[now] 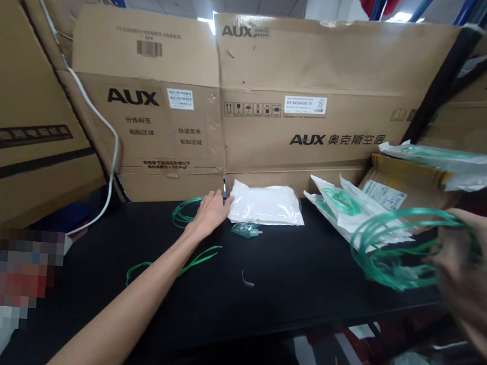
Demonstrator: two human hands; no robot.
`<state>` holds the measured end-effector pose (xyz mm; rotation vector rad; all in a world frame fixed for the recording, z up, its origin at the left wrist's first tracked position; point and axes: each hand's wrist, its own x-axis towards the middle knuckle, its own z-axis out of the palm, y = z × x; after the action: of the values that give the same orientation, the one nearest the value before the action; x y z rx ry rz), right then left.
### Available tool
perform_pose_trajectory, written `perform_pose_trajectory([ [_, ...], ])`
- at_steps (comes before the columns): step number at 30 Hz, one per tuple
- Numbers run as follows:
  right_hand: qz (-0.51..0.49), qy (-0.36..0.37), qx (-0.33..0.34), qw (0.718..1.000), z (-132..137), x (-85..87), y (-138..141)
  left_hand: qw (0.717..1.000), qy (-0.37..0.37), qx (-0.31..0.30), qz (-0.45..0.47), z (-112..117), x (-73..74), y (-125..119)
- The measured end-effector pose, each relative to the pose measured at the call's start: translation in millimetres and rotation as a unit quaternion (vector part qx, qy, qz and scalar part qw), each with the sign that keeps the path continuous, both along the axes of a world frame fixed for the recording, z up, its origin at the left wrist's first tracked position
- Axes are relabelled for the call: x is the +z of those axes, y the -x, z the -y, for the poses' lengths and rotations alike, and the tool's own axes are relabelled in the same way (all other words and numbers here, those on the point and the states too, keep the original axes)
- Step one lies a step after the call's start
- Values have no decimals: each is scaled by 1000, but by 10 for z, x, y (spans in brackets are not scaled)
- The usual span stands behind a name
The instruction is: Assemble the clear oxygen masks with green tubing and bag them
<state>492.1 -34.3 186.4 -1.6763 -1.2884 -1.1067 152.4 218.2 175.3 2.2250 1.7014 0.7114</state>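
Note:
My right hand [469, 262], smeared by motion, grips a coil of green clear tubing [389, 261] above the table's right side. My left hand [213, 211] reaches to the back of the black table, fingers forward and thumb apart, between another green tubing coil [180, 214] and a white plastic package [267, 206]. Just in front of the package lies a clear green plastic mask [245, 229]. Under my left forearm runs a loose green strap [197, 262], partly hidden. A small thin clear piece [247, 280] rests mid-table.
Cardboard panels [256, 133] wall the back. White packs with green tubing [343, 204] lean at the right beside an open carton [408, 176], with another pack [443, 159] on top. A white cable [113, 155] hangs at left. The black table's [283, 315] front edge crosses below.

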Motion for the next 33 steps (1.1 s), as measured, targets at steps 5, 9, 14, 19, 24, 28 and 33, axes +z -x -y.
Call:
perform_pose_trajectory([
  [5, 6, -128, 172, 977, -314, -88, 419, 994, -40, -80, -70, 629, -113, 451],
  [9, 32, -10, 352, 936, -248, -599, 664, 990, -54, -79, -104, 1002, -262, 802],
  [14, 7, 180, 432, 884, 26, -1185, 536, 981, -106, -129, -103, 927, -282, 643],
  [19, 14, 288, 385, 877, 47, -1314, 269, 953, -137, -242, -119, 515, -88, 139],
  [24, -35, 341, 364, 866, -99, -1206, 166, 928, -82, -331, -150, -123, -18, -283],
  [28, -58, 379, 353, 853, -152, -1193, 130, 929, 0, -317, -190, -411, -78, -493],
  [33, -20, 409, 332, 850, -86, -1174, 64, 944, 19, -250, -215, -229, -11, -513],
])
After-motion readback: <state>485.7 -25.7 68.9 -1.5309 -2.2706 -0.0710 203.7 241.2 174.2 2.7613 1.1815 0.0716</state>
